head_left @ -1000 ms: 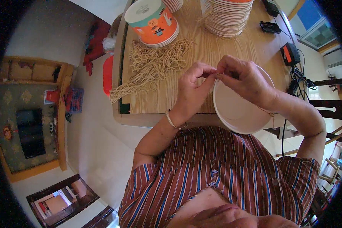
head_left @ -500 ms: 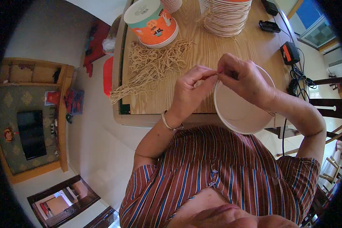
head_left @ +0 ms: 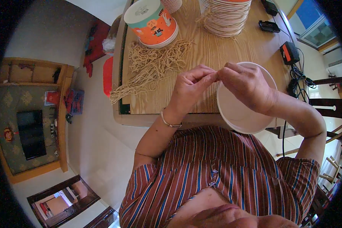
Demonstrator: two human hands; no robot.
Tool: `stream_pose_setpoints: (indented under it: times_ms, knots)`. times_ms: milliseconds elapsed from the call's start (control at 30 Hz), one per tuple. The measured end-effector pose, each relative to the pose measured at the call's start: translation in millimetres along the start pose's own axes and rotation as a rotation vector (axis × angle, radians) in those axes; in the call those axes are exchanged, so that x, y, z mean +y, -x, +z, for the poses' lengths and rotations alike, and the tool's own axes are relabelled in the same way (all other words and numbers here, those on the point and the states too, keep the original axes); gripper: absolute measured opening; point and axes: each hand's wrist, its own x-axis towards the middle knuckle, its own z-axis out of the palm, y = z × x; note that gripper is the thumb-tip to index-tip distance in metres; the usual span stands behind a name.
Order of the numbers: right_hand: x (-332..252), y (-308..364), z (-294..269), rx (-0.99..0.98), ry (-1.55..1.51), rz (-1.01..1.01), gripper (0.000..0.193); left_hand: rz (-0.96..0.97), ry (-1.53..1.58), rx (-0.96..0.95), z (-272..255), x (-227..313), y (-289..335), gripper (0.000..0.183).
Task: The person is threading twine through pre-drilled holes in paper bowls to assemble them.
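Counted two bare hands, left hand (head_left: 187, 91) and right hand (head_left: 250, 87), one bangle (head_left: 165, 120), one open white tub (head_left: 243, 121), at least three tub stacks (head_left: 226, 21), one heap of tan cords (head_left: 152, 62), one orange-labelled black box (head_left: 290, 53), two other black devices (head_left: 269, 26), one table (head_left: 201, 47) and one television (head_left: 31, 135).

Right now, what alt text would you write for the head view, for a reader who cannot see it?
A person's left hand and right hand meet at the fingertips near a white tub; anything pinched there is too small to tell. Beyond, on a wooden table, are loose tan strings, an upside-down orange tub and a stack of tubs.
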Motion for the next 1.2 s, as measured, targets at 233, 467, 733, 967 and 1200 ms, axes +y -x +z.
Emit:
stream_pose_setpoints:
  times_ms: [233,467,733,967,1200]
  knots:
    - [-5,2,0,-0.018,0.332,-0.200,0.036,-0.012,0.128,0.000,4,2,2,0.016]
    - [-2,3,2,-0.020,0.359,-0.208,0.036,0.081,-0.084,0.068,13,5,6,0.018]
    - [-4,3,-1,-0.056,0.390,-0.204,0.033,0.035,-0.002,0.099,17,6,8,0.020]
    - [1,-3,8,0.089,-0.085,0.183,0.014,-0.085,0.045,0.164,20,9,7,0.017]
    - [-3,-8,2,0.046,-0.349,0.465,0.011,-0.074,-0.009,0.202,18,3,2,0.010]
